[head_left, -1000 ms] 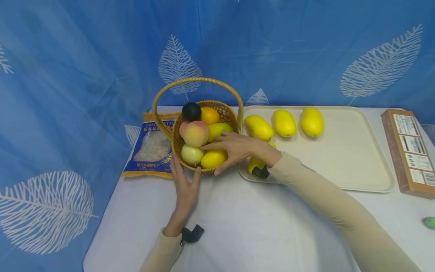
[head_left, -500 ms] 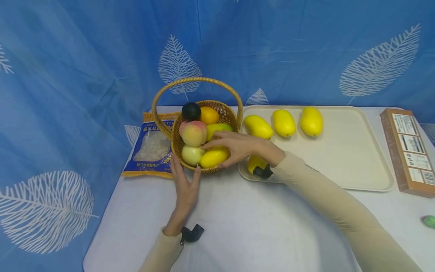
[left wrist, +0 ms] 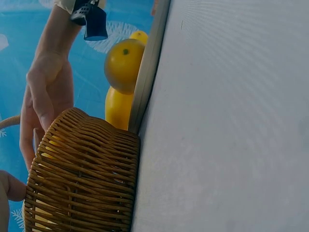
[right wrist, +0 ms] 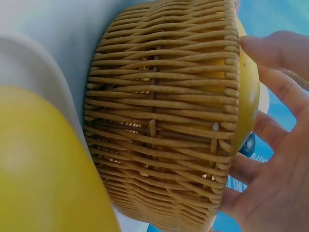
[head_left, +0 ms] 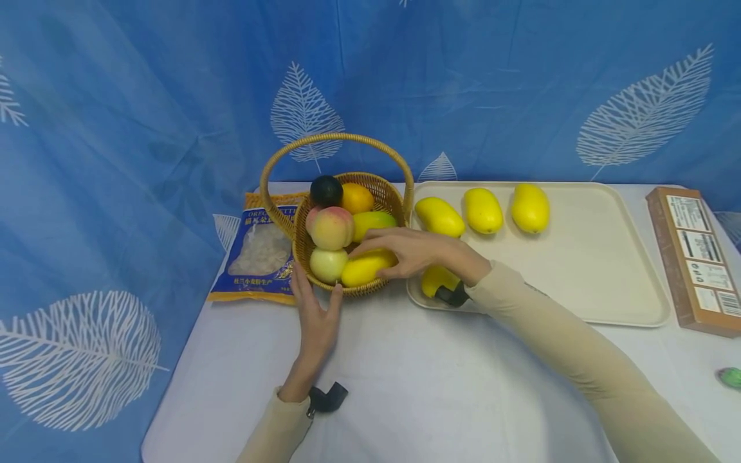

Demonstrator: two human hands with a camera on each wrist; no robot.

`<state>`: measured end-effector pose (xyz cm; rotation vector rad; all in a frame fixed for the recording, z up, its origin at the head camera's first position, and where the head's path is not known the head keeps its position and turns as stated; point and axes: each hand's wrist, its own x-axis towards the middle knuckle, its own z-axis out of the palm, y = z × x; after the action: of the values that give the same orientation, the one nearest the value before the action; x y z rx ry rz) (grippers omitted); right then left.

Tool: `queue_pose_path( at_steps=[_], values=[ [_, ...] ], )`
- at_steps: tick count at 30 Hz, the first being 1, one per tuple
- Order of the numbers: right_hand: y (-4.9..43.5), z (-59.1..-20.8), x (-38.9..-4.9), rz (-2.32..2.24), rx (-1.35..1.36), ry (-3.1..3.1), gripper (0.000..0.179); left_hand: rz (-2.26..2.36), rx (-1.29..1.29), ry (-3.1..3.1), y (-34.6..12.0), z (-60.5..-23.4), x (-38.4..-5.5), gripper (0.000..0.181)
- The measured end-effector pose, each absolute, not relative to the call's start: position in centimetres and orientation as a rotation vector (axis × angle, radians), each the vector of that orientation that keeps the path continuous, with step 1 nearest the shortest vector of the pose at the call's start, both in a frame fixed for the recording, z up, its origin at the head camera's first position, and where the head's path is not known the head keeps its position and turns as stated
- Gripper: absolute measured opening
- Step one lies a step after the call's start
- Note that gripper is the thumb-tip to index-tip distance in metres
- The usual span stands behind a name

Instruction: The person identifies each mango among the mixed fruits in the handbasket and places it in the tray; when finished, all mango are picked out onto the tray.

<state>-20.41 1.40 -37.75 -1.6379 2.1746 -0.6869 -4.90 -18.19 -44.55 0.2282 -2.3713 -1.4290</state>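
A wicker basket (head_left: 399,186) with a tall handle holds a peach (head_left: 331,228), a dark round fruit (head_left: 327,191), an orange fruit (head_left: 357,198), a pale green round fruit (head_left: 327,265), a green-yellow mango (head_left: 376,222) and a yellow mango (head_left: 365,270) near the front rim. My right hand (head_left: 408,252) reaches over the basket's right side with thumb and fingers around that yellow mango. In the right wrist view the mango (right wrist: 248,101) bulges above the rim between thumb and fingers. My left hand (head_left: 315,325) touches the basket's front with extended, spread fingers; its thumb (left wrist: 15,188) meets the rim.
Right of the basket lies a cream tray (head_left: 590,257) carrying several yellow mangoes (head_left: 483,211), one partly behind my right wrist. A blue bag (head_left: 249,257) lies left of the basket. A brown box (head_left: 695,257) and a small green object (head_left: 731,377) are at far right.
My right hand has shifted slightly right, its fingers drawing in around the yellow mango, which has moved a little right. The peach has settled slightly. My left hand keeps its place.
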Motion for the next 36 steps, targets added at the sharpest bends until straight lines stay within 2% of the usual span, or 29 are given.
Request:
queue_pose_path(
  at_steps=[15,25,36],
  values=[
    [2.6,-36.2,-20.0,-0.827,-1.712,2.242,0.05,-1.428,0.222,-2.37,-17.9,-44.6,-4.9,0.087],
    [5.7,-34.6,-19.5,-0.963,-1.714,2.394,0.047,-1.429,0.232,-2.36,-18.0,-44.6,-4.8,0.087],
    [11.5,-34.8,-17.8,-1.048,-1.557,2.653,0.049,-1.428,0.221,-2.351,-18.1,-44.7,-4.9,0.087]
  ],
)
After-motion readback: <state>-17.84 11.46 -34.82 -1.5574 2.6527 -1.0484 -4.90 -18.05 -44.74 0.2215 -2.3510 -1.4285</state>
